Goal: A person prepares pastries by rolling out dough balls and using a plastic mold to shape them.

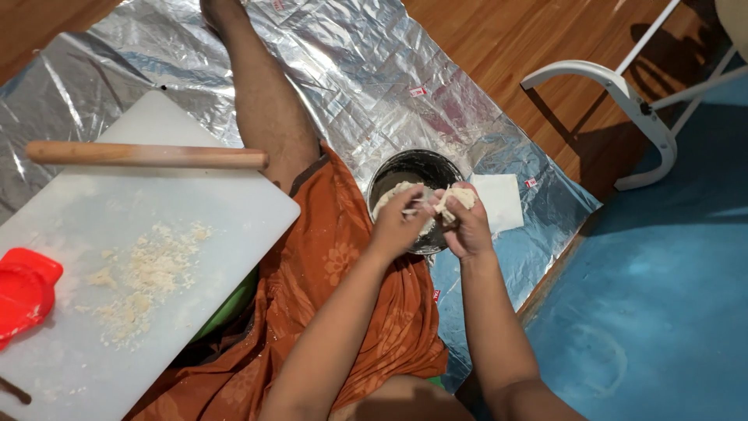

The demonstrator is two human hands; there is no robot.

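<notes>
Fingers of both hands were clamped on dough point(460, 199): the left hand point(399, 226) and right hand point(467, 226) were held together over the bowl point(413, 168) (more dough inside). Kneading seemed underway; gathering the stuck bits appeared needed next. Farther off, a board point(195, 234) and rolling pin point(148, 155) were set.

Home floor; wooden boards point(538, 47), foil sheet point(366, 70), rolling pin point(148, 155)

red press point(23, 292) cut by left edge, bowl point(415, 165) partly behind hands point(432, 222)
</notes>
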